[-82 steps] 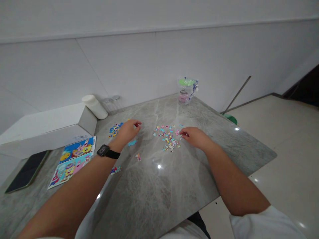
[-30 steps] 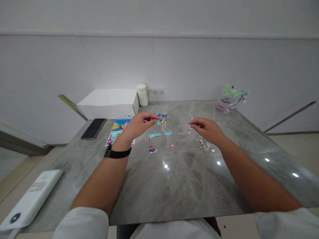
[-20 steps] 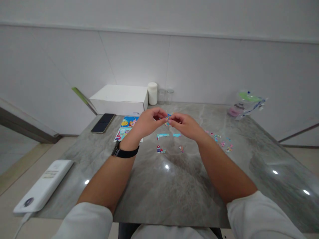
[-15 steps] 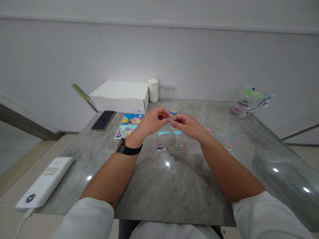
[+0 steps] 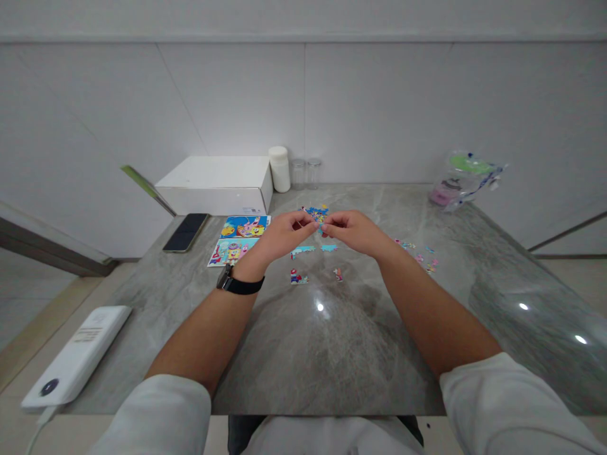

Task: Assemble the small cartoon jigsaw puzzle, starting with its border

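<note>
My left hand [image 5: 290,235] and my right hand [image 5: 349,231] meet fingertip to fingertip over the middle of the table. Both are pinched around a small light-blue puzzle piece that shows between them. Just beyond the fingers lies a pile of mixed puzzle pieces [image 5: 317,212]. Nearer to me are a light-blue joined strip [image 5: 302,249] and a shorter light-blue strip [image 5: 329,248]. Below them rest a red and blue piece group [image 5: 298,277] and a small brownish piece [image 5: 338,275]. Two cartoon picture cards, an upper one [image 5: 243,227] and a lower one [image 5: 231,251], lie beside my left hand.
Scattered pieces [image 5: 419,258] lie right of my right forearm. A white box [image 5: 213,183], white bottle [image 5: 279,169] and two clear jars [image 5: 306,174] stand at the back. A phone [image 5: 186,232] and power bank [image 5: 76,357] are left; a plastic bag [image 5: 462,182] sits back right.
The camera view has shifted slightly, so the table things appear further left. My hands stay together, and more of the pile and the light-blue piece between my fingers now shows.
</note>
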Demonstrator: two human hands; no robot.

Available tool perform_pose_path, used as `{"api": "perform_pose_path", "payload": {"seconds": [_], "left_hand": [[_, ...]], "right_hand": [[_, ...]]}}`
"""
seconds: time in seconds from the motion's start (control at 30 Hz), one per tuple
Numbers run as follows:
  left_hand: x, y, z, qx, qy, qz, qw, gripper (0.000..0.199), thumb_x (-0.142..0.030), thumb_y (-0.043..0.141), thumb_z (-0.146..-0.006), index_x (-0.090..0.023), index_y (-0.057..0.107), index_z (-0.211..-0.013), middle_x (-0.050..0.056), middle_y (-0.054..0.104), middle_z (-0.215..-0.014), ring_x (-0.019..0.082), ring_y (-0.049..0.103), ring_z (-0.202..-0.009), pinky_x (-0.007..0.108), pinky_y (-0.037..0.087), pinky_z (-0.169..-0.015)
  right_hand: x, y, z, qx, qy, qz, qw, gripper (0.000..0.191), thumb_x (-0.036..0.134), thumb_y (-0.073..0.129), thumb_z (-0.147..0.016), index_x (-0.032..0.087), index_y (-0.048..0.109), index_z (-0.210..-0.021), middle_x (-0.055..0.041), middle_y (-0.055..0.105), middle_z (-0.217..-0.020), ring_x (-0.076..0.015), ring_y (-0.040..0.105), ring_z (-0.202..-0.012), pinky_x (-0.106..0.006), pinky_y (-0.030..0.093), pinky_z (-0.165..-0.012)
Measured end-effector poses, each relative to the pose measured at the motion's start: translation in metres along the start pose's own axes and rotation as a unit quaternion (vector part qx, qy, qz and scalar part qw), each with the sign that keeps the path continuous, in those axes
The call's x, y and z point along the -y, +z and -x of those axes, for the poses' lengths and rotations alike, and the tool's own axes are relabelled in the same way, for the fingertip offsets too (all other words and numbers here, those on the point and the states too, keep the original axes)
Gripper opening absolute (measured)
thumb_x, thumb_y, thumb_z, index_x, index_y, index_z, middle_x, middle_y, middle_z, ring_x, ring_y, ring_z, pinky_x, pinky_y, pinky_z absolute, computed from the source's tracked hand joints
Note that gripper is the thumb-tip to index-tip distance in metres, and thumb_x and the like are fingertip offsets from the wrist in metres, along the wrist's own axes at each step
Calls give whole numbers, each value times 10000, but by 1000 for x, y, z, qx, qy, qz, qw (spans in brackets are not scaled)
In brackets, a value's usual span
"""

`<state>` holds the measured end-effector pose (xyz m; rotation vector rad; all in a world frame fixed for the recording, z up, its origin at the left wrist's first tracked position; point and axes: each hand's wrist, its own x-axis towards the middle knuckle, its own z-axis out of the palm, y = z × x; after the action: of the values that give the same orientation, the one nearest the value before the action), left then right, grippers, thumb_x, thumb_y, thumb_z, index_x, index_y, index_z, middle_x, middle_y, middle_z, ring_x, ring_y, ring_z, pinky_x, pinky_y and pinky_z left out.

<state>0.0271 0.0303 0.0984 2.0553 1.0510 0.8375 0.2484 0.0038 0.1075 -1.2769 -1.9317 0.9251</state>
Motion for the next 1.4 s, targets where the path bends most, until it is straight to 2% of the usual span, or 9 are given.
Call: {"api": "perform_pose_path", "payload": {"seconds": [0.17, 0.27, 0.37, 0.57, 0.67, 0.87, 0.93, 1.17, 1.4], "left_hand": [[-4, -1, 1, 8, -15, -9, 1000, 339, -491, 599, -902, -181, 724, -851, 2, 656, -751, 153, 550, -704, 276, 413, -646], [-4, -3, 2, 1, -20, -18, 1000, 332, -490, 605, -901, -182, 719, -849, -5, 632, -731, 148, 526, -686, 271, 390, -627], [-2, -3, 1, 4, -17, -22, 1000, 339, -493, 604, -905, -181, 719, -839, -4, 638, -731, 149, 529, -686, 273, 393, -629], [2, 2, 0, 26, -7, -44, 999, 353, -495, 583, -916, -184, 738, -853, 8, 673, -758, 163, 557, -722, 279, 397, -650], [2, 4, 1, 27, 2, -53, 998, 351, -485, 577, -923, -183, 736, -842, 12, 684, -775, 167, 562, -738, 282, 399, -662], [1, 6, 2, 52, 3, -63, 997, 357, -492, 576, -941, -187, 744, -860, 4, 681, -766, 164, 567, -723, 282, 388, -645], [1, 4, 2, 42, 0, -67, 997, 336, -473, 577, -943, -189, 743, -874, 7, 691, -774, 168, 581, -729, 286, 402, -653], [7, -12, -3, -55, -3, -57, 997, 268, -432, 599, -922, -200, 725, -974, 40, 750, -935, 193, 645, -847, 306, 491, -767], [3, -22, -2, -38, 2, -22, 999, 297, -460, 609, -920, -188, 728, -940, 33, 731, -882, 173, 622, -810, 291, 474, -738]], "right_hand": [[-5, 0, -3, 10, 4, -7, 1000, 368, 556, 656, -903, 211, 756, -822, -13, 689, -746, -151, 546, -659, -290, 404, -627], [-10, -4, -6, -12, 1, -21, 1000, 340, 525, 642, -917, 209, 740, -839, -35, 738, -842, -168, 605, -736, -299, 456, -679], [-13, -5, -7, -37, -14, -26, 999, 310, 509, 660, -906, 209, 735, -904, -30, 720, -844, -173, 603, -761, -306, 470, -700], [-17, 8, -9, -21, -24, -83, 996, 328, 451, 759, -820, 216, 695, -1040, 2, 676, -835, -160, 589, -755, -291, 467, -683], [-17, 10, -10, -6, -26, -104, 994, 306, 424, 779, -804, 217, 678, -1006, 10, 665, -809, -156, 590, -738, -288, 461, -678], [-16, 5, -9, 12, -22, -72, 997, 261, 439, 771, -796, 210, 718, -908, -12, 701, -830, -157, 608, -738, -299, 466, -693], [-17, 2, -9, 16, -19, -69, 997, 249, 432, 770, -790, 212, 724, -896, -7, 698, -807, -155, 607, -732, -297, 465, -689], [-20, -3, -10, 1, -9, -65, 998, 208, 385, 771, -768, 211, 738, -878, 2, 699, -771, -157, 611, -722, -308, 479, -695], [-14, 0, -8, -21, -13, -82, 996, 240, 385, 790, -765, 220, 718, -924, -5, 719, -798, -164, 639, -728, -312, 506, -693]]}}
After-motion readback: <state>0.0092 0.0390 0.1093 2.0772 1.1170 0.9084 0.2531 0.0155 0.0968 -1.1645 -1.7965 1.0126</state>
